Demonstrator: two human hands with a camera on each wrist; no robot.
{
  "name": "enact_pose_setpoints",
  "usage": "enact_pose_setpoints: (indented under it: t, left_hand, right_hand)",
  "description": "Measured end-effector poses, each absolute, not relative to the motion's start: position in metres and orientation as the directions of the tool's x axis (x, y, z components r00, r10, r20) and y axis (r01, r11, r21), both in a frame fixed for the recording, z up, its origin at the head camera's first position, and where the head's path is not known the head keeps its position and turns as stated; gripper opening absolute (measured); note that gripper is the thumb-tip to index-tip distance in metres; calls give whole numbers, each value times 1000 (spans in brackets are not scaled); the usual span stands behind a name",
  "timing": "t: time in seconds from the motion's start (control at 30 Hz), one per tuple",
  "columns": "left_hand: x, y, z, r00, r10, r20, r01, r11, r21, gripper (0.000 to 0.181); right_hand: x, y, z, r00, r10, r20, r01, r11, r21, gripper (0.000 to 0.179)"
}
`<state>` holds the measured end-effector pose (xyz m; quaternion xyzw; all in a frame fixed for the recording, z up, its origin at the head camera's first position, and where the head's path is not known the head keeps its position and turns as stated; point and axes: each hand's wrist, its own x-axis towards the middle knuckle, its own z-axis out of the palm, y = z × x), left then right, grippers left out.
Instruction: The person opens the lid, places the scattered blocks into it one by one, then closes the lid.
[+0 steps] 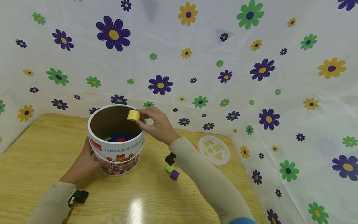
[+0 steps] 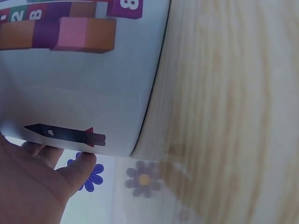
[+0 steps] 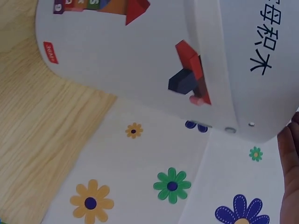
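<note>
A white bucket [image 1: 95, 147] with a picture of block buildings stands on the table, its handle hanging down in front. My left hand [image 1: 84, 165] holds the bucket's left side; in the left wrist view its fingertips [image 2: 84, 165] lie along the wall. Over the bucket's right rim, my right hand [image 1: 156, 123] pinches a yellow cylinder block [image 1: 133, 115] between thumb and fingers. Inside the bucket lie several coloured blocks [image 1: 121, 139], with red, blue and green showing. In the right wrist view only the edge of the right hand [image 3: 289, 163] shows, beside the bucket.
A light green block [image 1: 169, 169] and a purple block [image 1: 174, 175] lie on the table [image 1: 134, 193], right of the bucket. Behind the right forearm is a white round plate with shape cut-outs [image 1: 224, 152], and an orange piece [image 1: 195, 146] peeks out. Flower-printed cloth [image 1: 167, 37] hangs around the table.
</note>
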<state>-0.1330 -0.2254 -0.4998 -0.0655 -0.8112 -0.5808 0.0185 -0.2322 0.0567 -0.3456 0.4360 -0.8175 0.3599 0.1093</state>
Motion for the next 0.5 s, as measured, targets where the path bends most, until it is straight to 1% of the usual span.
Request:
enact_pose_setpoints:
  t: [0.07,0.3,0.5]
  left_hand:
    - [-134,-225,-499,-991,83,106,127,319,939,131]
    - [-136,-225,-503,-990,75,116,135,326,936,131]
    - [-137,-226,-506,-987,77,141,159,311,937,131]
  right_hand:
    - [-233,50,-343,-586,-660,469,-797,367,-479,37]
    - [-233,28,-340,-589,-725,357,-787,413,-459,39]
    - [-234,17,-342,-613,-742,271,-742,423,-520,39]
